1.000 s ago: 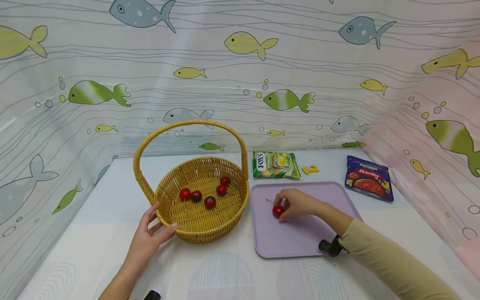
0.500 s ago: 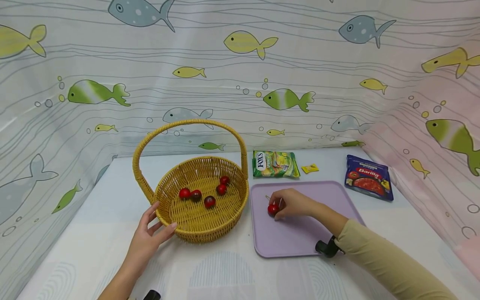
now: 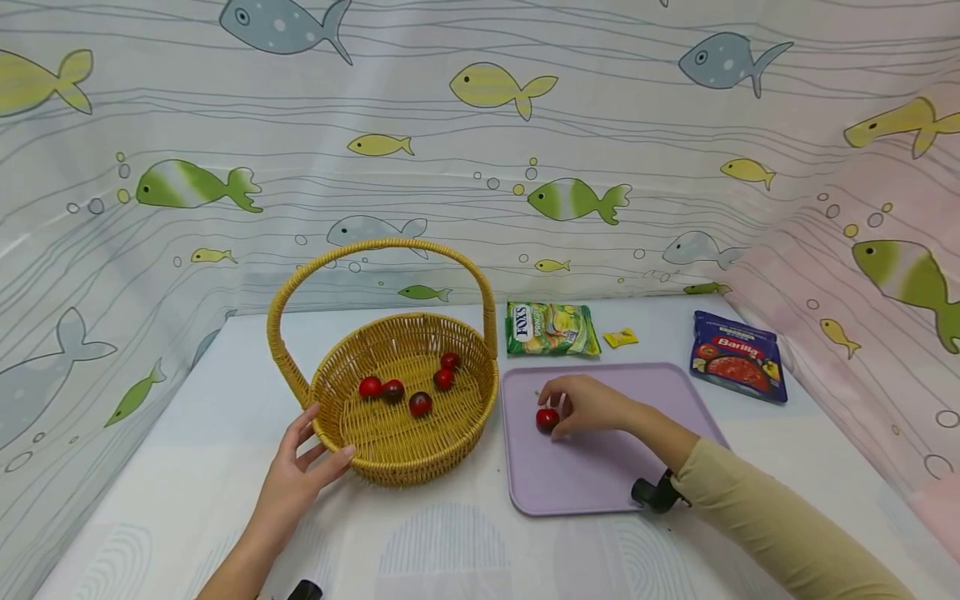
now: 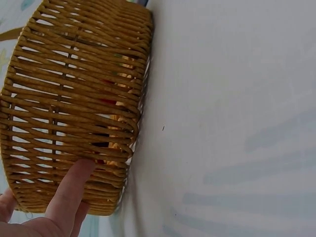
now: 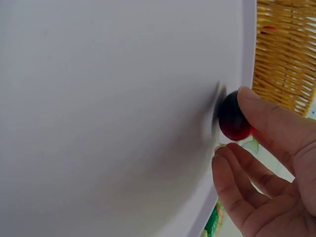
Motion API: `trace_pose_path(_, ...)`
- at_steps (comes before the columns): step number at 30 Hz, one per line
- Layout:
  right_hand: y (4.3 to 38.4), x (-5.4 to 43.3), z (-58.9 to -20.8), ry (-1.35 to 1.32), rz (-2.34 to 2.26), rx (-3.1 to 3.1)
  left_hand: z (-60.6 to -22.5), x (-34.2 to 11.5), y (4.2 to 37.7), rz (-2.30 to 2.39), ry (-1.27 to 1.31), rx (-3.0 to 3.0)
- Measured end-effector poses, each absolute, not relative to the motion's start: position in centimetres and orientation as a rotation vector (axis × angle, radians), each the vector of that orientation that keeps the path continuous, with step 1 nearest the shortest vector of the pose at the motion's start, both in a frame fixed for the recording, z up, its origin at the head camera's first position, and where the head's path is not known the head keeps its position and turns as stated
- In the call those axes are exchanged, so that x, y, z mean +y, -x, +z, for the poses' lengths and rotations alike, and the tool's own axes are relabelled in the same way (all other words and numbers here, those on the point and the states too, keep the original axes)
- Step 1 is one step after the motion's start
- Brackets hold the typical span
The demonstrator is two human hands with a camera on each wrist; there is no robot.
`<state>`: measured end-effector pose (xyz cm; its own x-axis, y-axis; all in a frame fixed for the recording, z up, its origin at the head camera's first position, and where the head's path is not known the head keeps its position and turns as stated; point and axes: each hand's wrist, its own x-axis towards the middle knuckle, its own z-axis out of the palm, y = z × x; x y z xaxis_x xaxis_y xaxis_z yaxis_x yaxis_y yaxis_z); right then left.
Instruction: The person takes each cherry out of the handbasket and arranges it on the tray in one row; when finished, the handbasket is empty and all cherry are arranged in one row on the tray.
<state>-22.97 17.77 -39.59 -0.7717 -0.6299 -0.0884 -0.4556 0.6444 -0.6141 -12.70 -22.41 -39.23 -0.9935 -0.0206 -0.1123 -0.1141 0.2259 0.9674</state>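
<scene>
My right hand [image 3: 588, 407] pinches a dark red cherry [image 3: 547, 421] with a short stem, low over the left part of the lilac tray [image 3: 570, 487]. In the right wrist view, the thumb lies against the cherry [image 5: 232, 118], and its shadow falls on the tray close beside it. A round, yellow wicker basket [image 3: 420, 477] with a tall hoop handle stands left of the tray, with several cherries [image 3: 421, 405] lying in it. Spread fingers of my left hand [image 3: 296, 471] touch its left front side. In the left wrist view, one straight finger [image 4: 74, 190] rests against the weave.
Behind the tray lie a green Fox's candy bag [image 3: 553, 329] and a small yellow wrapped candy [image 3: 620, 337]. A blue Barilla pouch [image 3: 738, 357] lies right of the tray. A fish-print curtain [image 3: 450, 192] hangs along the back and sides of the white table [image 3: 442, 542].
The right hand shifted slightly left over the tray with the cherry in the first half second, then stayed nearly still. Left hand and basket have not moved.
</scene>
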Motion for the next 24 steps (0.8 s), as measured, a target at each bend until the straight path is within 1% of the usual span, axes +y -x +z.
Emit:
trace_pose_path(6, 23.3, 18.1, -38.4, 0.832, -0.821, 2.615, -39.3, -22.3, 12.7, 1.889, 0.137, 2.405)
trace_pose_path(18, 23.5, 16.5, -34.0, 1.045, -0.974, 2.629, -39.2, -22.4, 12.6, 1.898, 0.141, 2.39)
trace_pose_path(24, 23.6, 15.0, -32.4, 1.102, -0.909, 2.632, -39.1, -22.4, 12.6, 1.911, 0.135, 2.385)
